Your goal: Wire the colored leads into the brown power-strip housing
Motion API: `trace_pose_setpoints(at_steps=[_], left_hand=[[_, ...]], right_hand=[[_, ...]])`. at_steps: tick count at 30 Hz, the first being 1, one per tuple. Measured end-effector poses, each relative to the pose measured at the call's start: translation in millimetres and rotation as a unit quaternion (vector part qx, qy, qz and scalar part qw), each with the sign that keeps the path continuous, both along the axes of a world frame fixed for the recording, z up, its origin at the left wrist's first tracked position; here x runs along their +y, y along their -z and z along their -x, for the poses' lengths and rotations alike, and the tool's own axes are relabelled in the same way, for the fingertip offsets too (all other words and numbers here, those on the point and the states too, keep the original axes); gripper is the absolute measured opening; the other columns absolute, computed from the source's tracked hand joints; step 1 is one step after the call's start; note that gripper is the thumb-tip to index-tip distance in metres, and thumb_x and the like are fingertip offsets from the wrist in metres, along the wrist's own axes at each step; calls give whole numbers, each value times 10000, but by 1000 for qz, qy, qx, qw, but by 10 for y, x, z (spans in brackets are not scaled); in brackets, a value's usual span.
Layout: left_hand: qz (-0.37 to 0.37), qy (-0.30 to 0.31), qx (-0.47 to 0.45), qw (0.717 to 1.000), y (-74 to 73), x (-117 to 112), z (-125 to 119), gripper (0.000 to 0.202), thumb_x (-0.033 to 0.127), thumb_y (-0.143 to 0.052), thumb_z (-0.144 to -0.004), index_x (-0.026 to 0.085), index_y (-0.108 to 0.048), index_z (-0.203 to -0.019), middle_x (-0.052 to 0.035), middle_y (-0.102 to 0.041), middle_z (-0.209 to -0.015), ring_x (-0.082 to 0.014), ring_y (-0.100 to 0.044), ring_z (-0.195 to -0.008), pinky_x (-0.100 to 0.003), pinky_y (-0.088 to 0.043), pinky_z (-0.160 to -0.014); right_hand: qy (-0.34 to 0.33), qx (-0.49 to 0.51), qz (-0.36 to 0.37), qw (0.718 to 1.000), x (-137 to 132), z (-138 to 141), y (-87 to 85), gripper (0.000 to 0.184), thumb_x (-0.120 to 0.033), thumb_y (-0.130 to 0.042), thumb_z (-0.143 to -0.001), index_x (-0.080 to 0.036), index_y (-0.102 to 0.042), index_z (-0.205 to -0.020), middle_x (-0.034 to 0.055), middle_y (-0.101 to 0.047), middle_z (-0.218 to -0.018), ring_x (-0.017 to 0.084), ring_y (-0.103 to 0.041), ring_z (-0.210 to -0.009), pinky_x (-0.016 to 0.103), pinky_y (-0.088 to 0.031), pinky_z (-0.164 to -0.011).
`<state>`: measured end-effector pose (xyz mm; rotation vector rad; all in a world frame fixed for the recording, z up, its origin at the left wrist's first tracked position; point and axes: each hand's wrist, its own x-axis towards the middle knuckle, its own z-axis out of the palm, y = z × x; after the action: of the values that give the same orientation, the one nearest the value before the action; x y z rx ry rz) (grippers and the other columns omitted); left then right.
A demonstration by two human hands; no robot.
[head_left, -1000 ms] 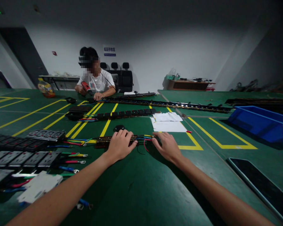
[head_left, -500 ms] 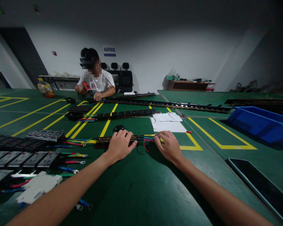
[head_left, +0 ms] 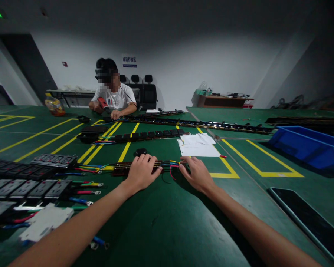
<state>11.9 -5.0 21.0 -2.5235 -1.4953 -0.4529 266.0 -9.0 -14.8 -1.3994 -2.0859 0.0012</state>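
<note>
My left hand [head_left: 143, 171] lies over a dark strip with brass-coloured rails [head_left: 122, 168], fingers curled over its far side and thumb on the near side. Coloured wires [head_left: 169, 163] in yellow, blue and red come out of the strip's right end. At their tips my right hand [head_left: 196, 172] is closed in a pinch, thumb against fingers; the exact grip is partly hidden. A thin red wire [head_left: 171, 173] loops down between the hands. Just beyond my left hand sits a small black round object [head_left: 140, 152].
Socket strips [head_left: 30, 189] with lugged wires lie at left, near a white plastic piece [head_left: 46, 221]. White paper [head_left: 199, 148], a blue bin [head_left: 308, 146] and a phone [head_left: 308, 222] are to the right. Across the table, a co-worker [head_left: 114, 96] holds a red power drill [head_left: 102, 103].
My right hand has shifted slightly left along the wires, and its fingers have straightened a little. The wire ends have moved a little; my left hand stays on the strip.
</note>
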Motion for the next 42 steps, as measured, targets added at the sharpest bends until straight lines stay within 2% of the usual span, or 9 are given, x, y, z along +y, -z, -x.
trace_pose_setpoints(at_steps=[8,12,16,23,28,31,36,39,42], left_hand=[[3,3,-5,1000,12,9,9,395,502,-454,-1024,186,-638,-1172,-112,-669,-1141,-285,-586,-1050,-426,-463,-878],[6,-2,-2,1000,7,3,6,388,498,-464,-1021,184,-642,-1162,-117,-669,-1142,-288,-591,-1053,-419,-464,-869],[8,-2,0,1000,-10,-6,0,393,492,-474,-1020,172,-646,-1171,-124,-671,-1144,-297,-590,-1062,-431,-465,-878],[4,-3,4,1000,2,-1,-2,386,490,-480,-1019,175,-643,-1169,-122,-666,-1152,-290,-586,-1069,-421,-461,-886],[-2,-2,7,1000,21,8,1,390,496,-475,-1019,178,-645,-1169,-121,-667,-1145,-297,-584,-1071,-434,-459,-892],[3,-3,4,1000,18,12,3,393,496,-478,-1017,175,-647,-1169,-124,-667,-1147,-296,-586,-1065,-431,-462,-881],[8,-3,3,1000,9,14,3,399,496,-470,-1021,173,-646,-1175,-123,-669,-1149,-295,-587,-1062,-431,-463,-876],[6,-4,3,1000,10,13,2,397,494,-470,-1021,174,-645,-1176,-123,-670,-1152,-294,-587,-1060,-432,-463,-878],[9,-4,-2,1000,10,12,4,397,497,-475,-1018,175,-646,-1175,-121,-670,-1152,-293,-588,-1061,-429,-464,-879]], right_hand=[[7,35,-53,998,-11,-10,-5,379,-377,-478,-1015,-180,-558,-1329,155,-680,-1232,299,-615,-1143,453,-486,-968],[-9,13,-19,1000,-11,-1,-7,370,-390,-481,-1023,-196,-553,-1331,124,-719,-1149,304,-623,-1112,476,-480,-964],[-8,-6,9,1000,-9,8,-7,332,-407,-468,-1038,-197,-591,-1264,116,-729,-1123,287,-642,-1074,445,-481,-937],[11,-3,-88,996,5,-34,-1,267,-355,-488,-1040,-204,-689,-951,96,-710,-997,250,-609,-959,397,-472,-892],[-8,-19,-104,994,14,-24,23,322,-348,-515,-1037,-216,-705,-814,94,-703,-1030,238,-612,-989,376,-474,-883],[6,-6,-104,995,4,-22,14,270,-338,-512,-1031,-215,-709,-892,96,-710,-1025,242,-622,-975,381,-476,-882],[31,16,-71,997,7,-11,29,285,-297,-506,-1012,-194,-613,-1255,95,-753,-1090,270,-639,-1081,403,-468,-903],[10,-10,-21,1000,16,5,40,288,-306,-482,-1027,-202,-597,-1271,82,-760,-1096,266,-648,-1072,410,-462,-909],[5,-12,-28,1000,10,2,22,266,-316,-482,-1028,-199,-626,-1218,96,-736,-1113,265,-640,-1042,408,-468,-902]])
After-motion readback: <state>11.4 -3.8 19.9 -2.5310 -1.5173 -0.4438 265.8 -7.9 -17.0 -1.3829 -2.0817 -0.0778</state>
